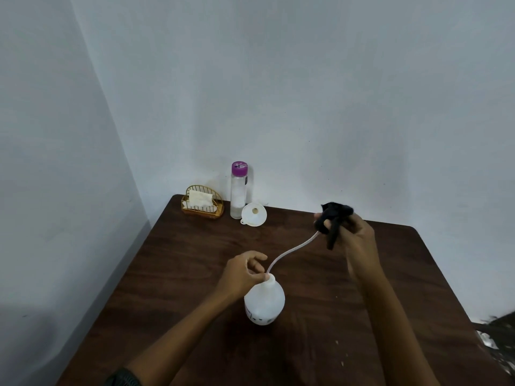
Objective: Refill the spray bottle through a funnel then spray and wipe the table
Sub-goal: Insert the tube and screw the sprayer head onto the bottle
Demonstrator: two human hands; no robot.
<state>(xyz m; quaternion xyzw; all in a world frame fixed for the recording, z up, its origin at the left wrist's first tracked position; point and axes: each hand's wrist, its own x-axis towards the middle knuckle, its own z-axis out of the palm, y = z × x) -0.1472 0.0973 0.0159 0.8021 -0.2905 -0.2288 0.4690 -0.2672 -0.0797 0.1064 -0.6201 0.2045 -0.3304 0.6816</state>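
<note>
A left hand (245, 270) pinches the neck of a white spray bottle (264, 302) standing mid-table (390, 274), steadying it, while the right hand (354, 240) — fingers curled round the black spray head (333, 215) — holds it high, tube (292, 250) tip at the mouth, likely making way for the funnel (254, 214) behind.
</note>
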